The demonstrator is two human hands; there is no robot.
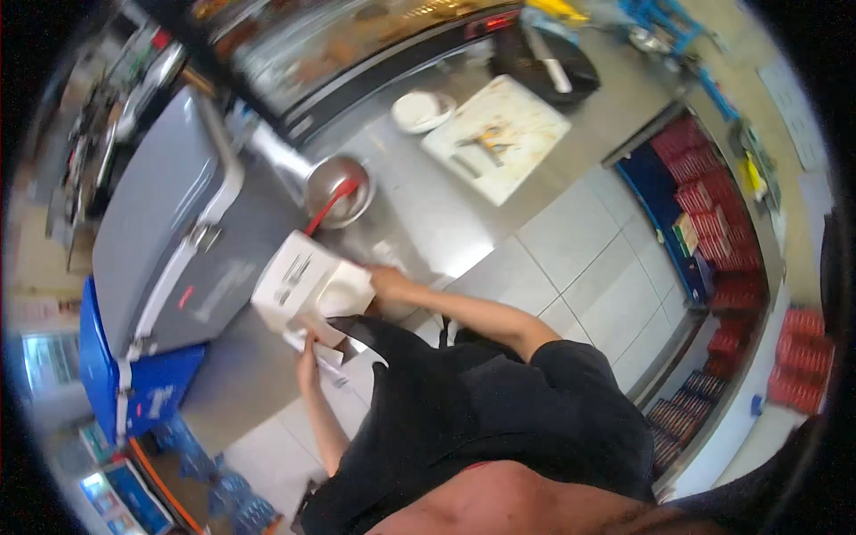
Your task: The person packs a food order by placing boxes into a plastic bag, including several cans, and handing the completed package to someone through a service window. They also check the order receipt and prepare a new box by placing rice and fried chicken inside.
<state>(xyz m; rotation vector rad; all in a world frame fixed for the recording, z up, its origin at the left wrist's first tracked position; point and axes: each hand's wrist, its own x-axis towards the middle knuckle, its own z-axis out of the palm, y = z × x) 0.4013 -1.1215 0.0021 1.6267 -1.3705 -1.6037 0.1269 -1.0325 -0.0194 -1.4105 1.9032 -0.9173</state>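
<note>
A white cardboard box (283, 283) is held in front of my body, near the edge of the steel counter. Its lid stands up and carries dark print. A pale rounded shape (343, 292) shows inside, too blurred to name. My left hand (308, 358) is closed on the box's near left flaps. From the right, my right hand (389, 285) grips the box's side, with its fingertips partly hidden. Just beyond the box, a steel bowl (364, 207) stands on the counter with a red spatula (332, 203) leaning in it.
A large grey cool box (245, 267) stands on the left, with a blue one (169, 385) below. Farther back lie a white cutting board (526, 134) with scissors (490, 143), a round white container (417, 111) and a black tray (575, 76). Shelves of red packs (740, 241) are at right.
</note>
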